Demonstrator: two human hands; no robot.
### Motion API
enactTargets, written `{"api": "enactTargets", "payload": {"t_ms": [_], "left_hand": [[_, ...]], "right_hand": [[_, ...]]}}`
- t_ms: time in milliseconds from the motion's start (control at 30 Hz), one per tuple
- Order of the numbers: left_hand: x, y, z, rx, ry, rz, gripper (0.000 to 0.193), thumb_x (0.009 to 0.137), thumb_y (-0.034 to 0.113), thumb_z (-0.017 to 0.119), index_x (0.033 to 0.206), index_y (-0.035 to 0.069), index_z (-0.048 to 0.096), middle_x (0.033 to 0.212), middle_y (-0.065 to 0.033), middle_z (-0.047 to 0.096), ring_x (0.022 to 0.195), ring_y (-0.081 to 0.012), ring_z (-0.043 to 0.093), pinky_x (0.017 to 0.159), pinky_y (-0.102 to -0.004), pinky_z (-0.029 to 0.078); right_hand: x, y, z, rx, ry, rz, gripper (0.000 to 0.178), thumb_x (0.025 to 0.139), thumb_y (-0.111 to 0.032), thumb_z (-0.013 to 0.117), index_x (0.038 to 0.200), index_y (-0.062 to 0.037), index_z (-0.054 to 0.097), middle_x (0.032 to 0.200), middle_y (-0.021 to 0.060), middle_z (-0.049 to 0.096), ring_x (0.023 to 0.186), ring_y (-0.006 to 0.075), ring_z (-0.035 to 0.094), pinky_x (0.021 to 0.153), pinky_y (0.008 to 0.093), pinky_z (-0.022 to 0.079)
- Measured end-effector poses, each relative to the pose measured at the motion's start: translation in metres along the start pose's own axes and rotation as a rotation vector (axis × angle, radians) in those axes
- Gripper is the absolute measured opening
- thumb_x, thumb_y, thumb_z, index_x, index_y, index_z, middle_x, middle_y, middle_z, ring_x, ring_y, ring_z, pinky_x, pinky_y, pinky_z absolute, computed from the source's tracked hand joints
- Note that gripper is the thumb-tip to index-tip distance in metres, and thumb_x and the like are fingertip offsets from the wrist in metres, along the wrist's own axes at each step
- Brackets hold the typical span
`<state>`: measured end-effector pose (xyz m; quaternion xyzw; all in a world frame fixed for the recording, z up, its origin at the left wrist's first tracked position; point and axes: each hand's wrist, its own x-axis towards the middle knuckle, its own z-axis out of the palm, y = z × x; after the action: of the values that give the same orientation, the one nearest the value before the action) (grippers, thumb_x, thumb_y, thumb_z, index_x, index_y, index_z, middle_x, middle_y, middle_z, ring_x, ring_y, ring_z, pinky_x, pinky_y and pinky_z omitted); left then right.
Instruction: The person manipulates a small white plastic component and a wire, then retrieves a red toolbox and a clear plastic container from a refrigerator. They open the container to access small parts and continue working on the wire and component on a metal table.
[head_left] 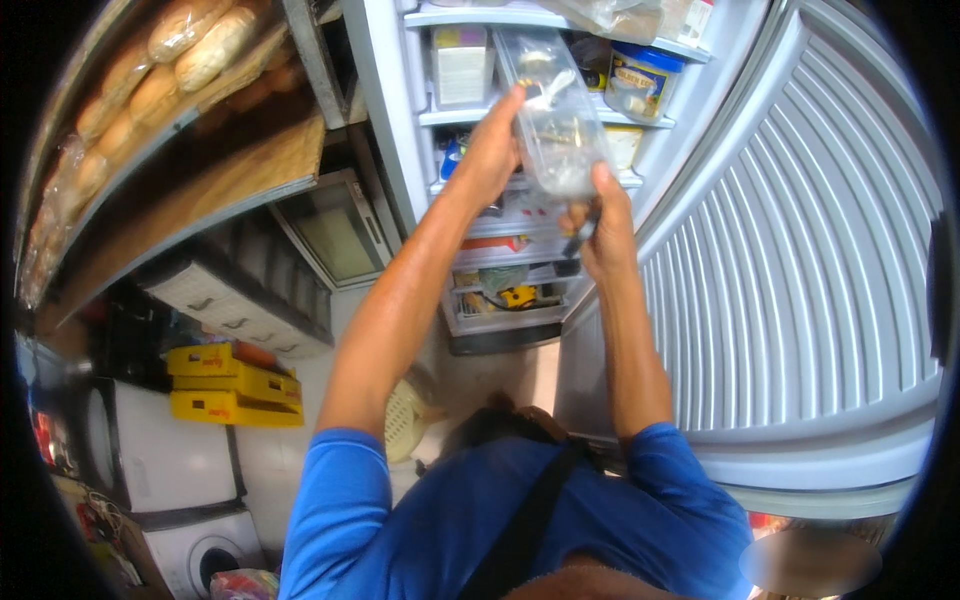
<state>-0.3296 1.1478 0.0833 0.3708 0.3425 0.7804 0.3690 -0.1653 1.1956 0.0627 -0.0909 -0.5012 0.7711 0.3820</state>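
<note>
Both of my arms reach into an open upright fridge or freezer. Between my hands is a long see-through plastic container [572,150], tilted, with small white and yellowish items inside that I cannot name. My left hand [492,150] grips its left side, thumb over the rim. At the near right corner, my right hand [610,225] holds the same container with the thumb on its edge. A small dark strip [580,238] shows by the right fingers; whether they hold it is unclear.
Shelves hold a blue-lidded tub [642,82], a white box [462,68] and a lower drawer [510,308]. The ribbed door [790,260] stands open at right. Wrapped bread [155,95] lies on shelving at left, above yellow crates [235,385] and a washing machine [205,550].
</note>
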Motion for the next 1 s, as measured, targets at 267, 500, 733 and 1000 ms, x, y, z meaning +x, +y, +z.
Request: {"api": "enactTargets", "payload": {"t_ms": [267, 500, 733, 1000], "left_hand": [[-0.001, 0.029, -0.001, 0.016, 0.055, 0.004, 0.063, 0.106, 0.050, 0.029, 0.142, 0.000, 0.040, 0.136, -0.0173, 0.053, 0.120, -0.0270, 0.058, 0.105, -0.0404, 0.045], [-0.053, 0.024, -0.010, 0.118, 0.106, -0.052, 0.074, 0.103, 0.050, 0.041, 0.151, -0.003, 0.022, 0.141, -0.0215, 0.044, 0.110, -0.0278, 0.061, 0.088, -0.0350, 0.054], [-0.110, -0.011, -0.038, 0.247, 0.191, -0.207, 0.065, 0.102, 0.043, 0.048, 0.145, -0.004, 0.037, 0.130, -0.0151, 0.054, 0.105, -0.0228, 0.062, 0.088, -0.0326, 0.055], [-0.238, -0.081, -0.075, 0.346, 0.171, -0.504, 0.037, 0.100, 0.032, 0.058, 0.128, 0.007, 0.059, 0.119, -0.0036, 0.062, 0.105, -0.0158, 0.061, 0.087, -0.0304, 0.050]], "right_hand": [[0.027, -0.015, 0.032, -0.262, -0.096, -0.111, 0.059, 0.086, -0.028, 0.076, 0.131, 0.0007, 0.050, 0.110, 0.0086, 0.066, 0.088, 0.0081, 0.060, 0.064, 0.0217, 0.046], [0.097, 0.001, 0.038, -0.462, -0.002, -0.288, 0.055, 0.088, -0.041, 0.070, 0.120, 0.0025, 0.063, 0.105, 0.0142, 0.070, 0.095, 0.0185, 0.065, 0.085, 0.0316, 0.049], [0.198, 0.005, 0.022, -1.133, 0.307, -0.443, 0.077, 0.077, -0.061, 0.073, 0.115, 0.0052, 0.066, 0.090, 0.0159, 0.072, 0.079, 0.0224, 0.068, 0.079, 0.0324, 0.051], [-0.011, 0.096, -0.040, -0.777, 0.031, 0.140, 0.036, 0.093, -0.039, 0.064, 0.091, -0.0026, 0.066, 0.083, 0.0107, 0.065, 0.077, 0.0212, 0.060, 0.071, 0.0371, 0.047]]}}
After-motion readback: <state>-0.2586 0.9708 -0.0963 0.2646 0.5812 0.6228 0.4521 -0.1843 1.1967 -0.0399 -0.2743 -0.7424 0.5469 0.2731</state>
